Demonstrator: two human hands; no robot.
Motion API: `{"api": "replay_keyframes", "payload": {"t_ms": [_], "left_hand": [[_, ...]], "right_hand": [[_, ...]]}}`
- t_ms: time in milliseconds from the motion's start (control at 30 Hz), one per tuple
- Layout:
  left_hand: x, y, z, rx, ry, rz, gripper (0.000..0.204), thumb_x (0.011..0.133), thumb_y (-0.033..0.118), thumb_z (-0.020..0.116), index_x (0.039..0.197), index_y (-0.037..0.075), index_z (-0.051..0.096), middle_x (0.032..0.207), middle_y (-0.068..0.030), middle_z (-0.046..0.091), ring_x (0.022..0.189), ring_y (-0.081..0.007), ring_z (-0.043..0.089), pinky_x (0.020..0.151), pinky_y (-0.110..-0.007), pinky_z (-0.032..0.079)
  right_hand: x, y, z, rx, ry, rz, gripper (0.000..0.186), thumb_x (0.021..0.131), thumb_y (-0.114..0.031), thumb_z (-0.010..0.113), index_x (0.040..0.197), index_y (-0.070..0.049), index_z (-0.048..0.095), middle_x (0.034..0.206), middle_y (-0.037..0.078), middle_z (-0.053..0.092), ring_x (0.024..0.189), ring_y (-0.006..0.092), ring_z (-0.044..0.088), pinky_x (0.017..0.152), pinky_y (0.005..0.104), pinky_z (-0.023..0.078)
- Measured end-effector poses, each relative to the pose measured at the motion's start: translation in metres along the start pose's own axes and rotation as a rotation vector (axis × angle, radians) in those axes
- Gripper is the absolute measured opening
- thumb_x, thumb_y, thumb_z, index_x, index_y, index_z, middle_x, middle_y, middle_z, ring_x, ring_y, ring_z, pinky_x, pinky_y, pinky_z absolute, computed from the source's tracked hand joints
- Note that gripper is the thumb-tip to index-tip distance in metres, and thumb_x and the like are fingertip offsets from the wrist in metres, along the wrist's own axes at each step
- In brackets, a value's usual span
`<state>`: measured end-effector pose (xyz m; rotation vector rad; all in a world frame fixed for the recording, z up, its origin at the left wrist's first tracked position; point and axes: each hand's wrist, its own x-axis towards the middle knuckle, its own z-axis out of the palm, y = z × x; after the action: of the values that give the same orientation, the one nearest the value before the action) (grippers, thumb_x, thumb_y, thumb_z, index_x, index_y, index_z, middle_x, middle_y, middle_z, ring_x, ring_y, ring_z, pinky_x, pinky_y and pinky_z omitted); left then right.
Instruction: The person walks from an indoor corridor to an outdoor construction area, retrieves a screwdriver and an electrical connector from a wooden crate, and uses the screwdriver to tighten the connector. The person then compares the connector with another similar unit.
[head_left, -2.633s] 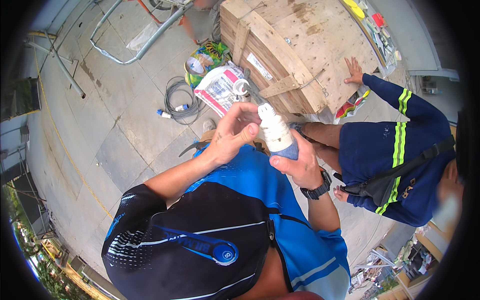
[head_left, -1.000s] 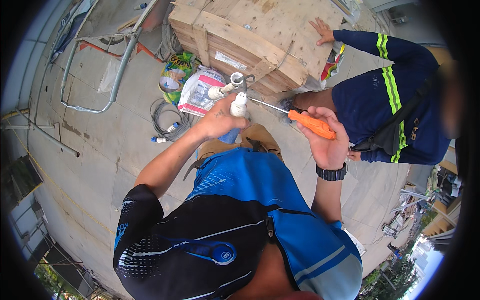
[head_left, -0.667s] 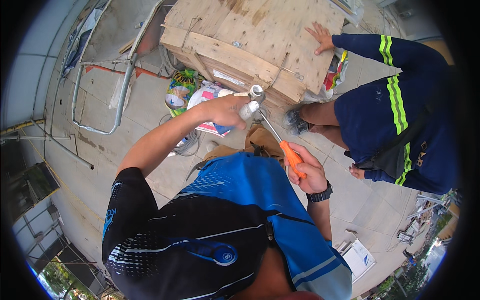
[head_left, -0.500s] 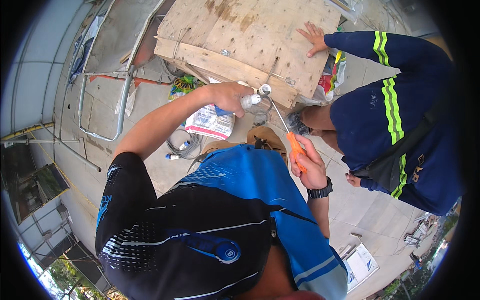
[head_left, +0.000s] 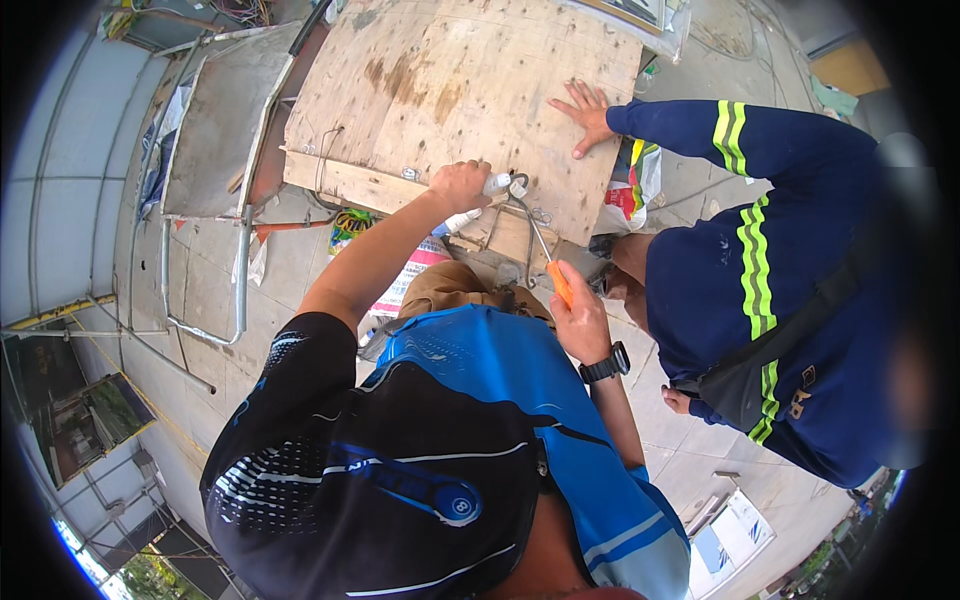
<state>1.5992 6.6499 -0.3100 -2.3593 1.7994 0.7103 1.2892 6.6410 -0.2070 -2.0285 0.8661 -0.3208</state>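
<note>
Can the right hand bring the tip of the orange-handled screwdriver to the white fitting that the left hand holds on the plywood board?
Probably yes. The screwdriver in the right hand already points at the white fitting in the left hand, with nothing visible between them.

Orange-handled screwdriver (head_left: 548,262), shaft angled up to a white fitting (head_left: 500,184) at the plywood edge.

A co-worker in a navy striped jacket (head_left: 770,290) fills the right; a metal frame (head_left: 215,200) lies upper left.

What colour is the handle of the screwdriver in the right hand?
Orange, seen in the head view: screwdriver handle in the right hand.
</note>
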Motion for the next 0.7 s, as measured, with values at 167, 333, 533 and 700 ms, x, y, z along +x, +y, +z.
{"api": "replay_keyframes", "payload": {"t_ms": [167,333,533,700], "left_hand": [[0.027,-0.025,0.053,-0.125,0.172,-0.061,0.06,0.083,0.047,0.068,0.124,0.007,0.051,0.112,-0.0194,0.061,0.104,-0.0366,0.064,0.085,-0.045,0.053],[0.039,-0.045,0.091,-0.176,0.293,-0.104,0.057,0.085,0.053,0.064,0.119,0.008,0.056,0.116,-0.016,0.058,0.111,-0.034,0.058,0.089,-0.047,0.048],[0.051,-0.043,0.101,-0.092,0.386,0.004,0.053,0.087,0.055,0.059,0.112,0.008,0.06,0.109,-0.0132,0.059,0.107,-0.0293,0.057,0.084,-0.044,0.045],[0.052,-0.047,0.102,-0.099,0.424,0.046,0.051,0.089,0.054,0.056,0.109,0.007,0.06,0.107,-0.0125,0.059,0.103,-0.0302,0.057,0.083,-0.046,0.045]], "right_hand": [[0.047,0.005,0.031,-0.164,-0.013,-0.023,0.045,0.084,-0.006,0.06,0.128,-0.005,0.052,0.103,0.024,0.065,0.093,0.0431,0.062,0.08,0.0496,0.05],[0.109,0.006,0.056,-0.349,-0.052,-0.038,0.035,0.085,-0.01,0.061,0.12,-0.006,0.057,0.086,0.025,0.065,0.08,0.0426,0.063,0.072,0.0506,0.051],[0.16,-0.007,0.083,-0.566,-0.142,0.059,0.03,0.087,-0.013,0.06,0.115,-0.004,0.061,0.077,0.026,0.064,0.075,0.043,0.063,0.069,0.0509,0.051],[0.178,-0.004,0.086,-0.585,-0.222,0.127,0.029,0.086,-0.013,0.059,0.113,-0.003,0.063,0.079,0.026,0.066,0.078,0.043,0.065,0.072,0.0509,0.052]]}}
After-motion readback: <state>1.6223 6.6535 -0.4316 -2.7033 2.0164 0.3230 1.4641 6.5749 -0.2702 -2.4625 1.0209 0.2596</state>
